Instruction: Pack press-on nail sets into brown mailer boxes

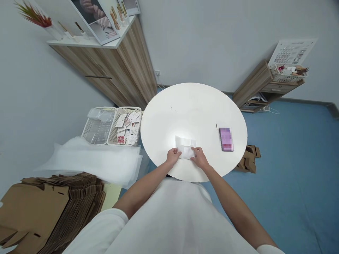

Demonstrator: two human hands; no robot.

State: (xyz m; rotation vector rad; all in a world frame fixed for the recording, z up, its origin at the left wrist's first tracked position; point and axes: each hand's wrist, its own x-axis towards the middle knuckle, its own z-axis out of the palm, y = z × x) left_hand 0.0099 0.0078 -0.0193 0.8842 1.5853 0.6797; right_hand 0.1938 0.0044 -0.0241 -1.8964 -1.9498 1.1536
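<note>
A small white foam-like sheet (185,146) lies near the front edge of the round white table (193,106). My left hand (173,156) grips its left side with curled fingers. My right hand (200,158) pinches its right side. A purple blurred flat object (226,139) rests on the table to the right, apart from both hands.
Two white baskets (111,125) with clear bags and small cards stand left of the table. White foam sheets (92,158) and a stack of flat cardboard boxes (47,208) lie front left. Cardboard pieces (249,160) sit on the blue floor. Wooden cabinets stand at the back.
</note>
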